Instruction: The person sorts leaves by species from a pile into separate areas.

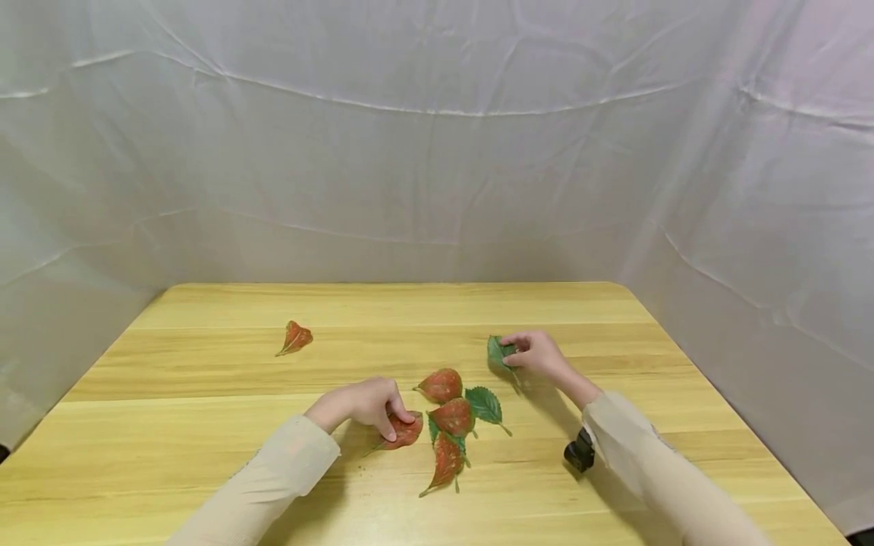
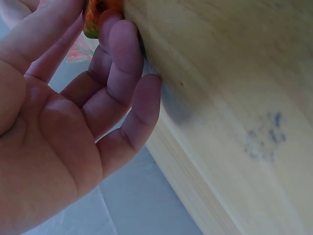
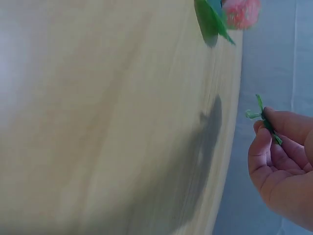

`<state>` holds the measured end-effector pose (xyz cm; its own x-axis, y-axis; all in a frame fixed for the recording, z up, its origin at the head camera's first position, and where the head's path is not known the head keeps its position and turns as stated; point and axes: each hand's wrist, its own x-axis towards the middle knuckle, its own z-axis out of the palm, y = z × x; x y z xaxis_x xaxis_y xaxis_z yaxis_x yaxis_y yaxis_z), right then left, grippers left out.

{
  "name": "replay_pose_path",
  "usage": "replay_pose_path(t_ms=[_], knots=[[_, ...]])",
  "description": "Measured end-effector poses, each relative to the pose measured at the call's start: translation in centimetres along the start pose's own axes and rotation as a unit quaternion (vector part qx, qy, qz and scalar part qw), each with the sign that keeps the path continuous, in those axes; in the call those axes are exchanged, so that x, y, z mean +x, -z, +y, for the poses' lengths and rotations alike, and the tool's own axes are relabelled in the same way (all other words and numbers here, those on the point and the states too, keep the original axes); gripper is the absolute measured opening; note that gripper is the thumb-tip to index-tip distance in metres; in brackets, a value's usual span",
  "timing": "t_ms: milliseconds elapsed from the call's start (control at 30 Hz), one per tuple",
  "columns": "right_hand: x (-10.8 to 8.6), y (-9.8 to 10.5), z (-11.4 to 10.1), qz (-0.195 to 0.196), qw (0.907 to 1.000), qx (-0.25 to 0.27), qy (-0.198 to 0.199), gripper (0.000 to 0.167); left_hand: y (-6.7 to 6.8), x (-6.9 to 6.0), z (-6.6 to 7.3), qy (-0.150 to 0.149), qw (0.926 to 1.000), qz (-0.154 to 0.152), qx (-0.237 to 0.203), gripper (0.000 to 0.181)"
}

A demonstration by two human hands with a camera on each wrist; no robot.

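Note:
My left hand (image 1: 362, 402) pinches a red leaf (image 1: 410, 431) between thumb and fingers, low over the table. In the left wrist view only an orange and green edge of that leaf (image 2: 91, 22) shows at the fingertips. Farther back on the right, my right hand (image 1: 537, 355) holds a green leaf (image 1: 497, 353) by thumb and fingertips, lifted above its shadow. Between the hands lies a cluster with an upper red leaf (image 1: 440, 385), a middle red leaf (image 1: 452, 417) and a lower red leaf (image 1: 447, 459). A green leaf (image 1: 485, 404) sticks out at its right; more green is partly covered beneath.
A single red leaf (image 1: 297, 337) lies apart at the back left of the wooden table (image 1: 205, 440). A black wrist camera (image 1: 580, 452) hangs under the right sleeve. Pale grey sheeting (image 1: 410, 167) rises behind the table and along both sides.

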<state>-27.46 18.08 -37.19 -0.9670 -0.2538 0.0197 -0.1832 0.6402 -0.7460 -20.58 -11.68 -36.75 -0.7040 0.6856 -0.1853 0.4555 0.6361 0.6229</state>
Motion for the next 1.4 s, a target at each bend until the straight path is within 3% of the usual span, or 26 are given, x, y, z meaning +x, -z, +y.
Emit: replay_pose_path(t_ms=[333,600,800,1067,1400], knots=[[2.5,-0.1,0.8,-0.021,0.9991,0.034,-0.016,0.038,0.0,0.0,0.0,0.009,0.9999,-0.004,-0.007,0.028],[4.1,-0.5,1.4,-0.024,0.9921,0.109,-0.057,0.038,0.1,0.1,-0.2,0.006,0.9999,-0.007,-0.013,0.029],[4.7,-0.6,1.9,-0.017,0.9898,0.126,-0.064,0.038,0.1,0.2,-0.2,0.008,0.9998,-0.009,-0.013,0.029],[5.2,-0.9,2.4,-0.025,0.9891,0.13,-0.063,0.038,0.1,0.1,-0.2,0.015,0.9998,-0.009,-0.013,0.029],[5.4,-1.3,2.6,-0.025,0.9949,0.085,-0.049,0.032,-0.1,0.0,-0.2,0.016,0.9996,-0.011,-0.023,0.029]])
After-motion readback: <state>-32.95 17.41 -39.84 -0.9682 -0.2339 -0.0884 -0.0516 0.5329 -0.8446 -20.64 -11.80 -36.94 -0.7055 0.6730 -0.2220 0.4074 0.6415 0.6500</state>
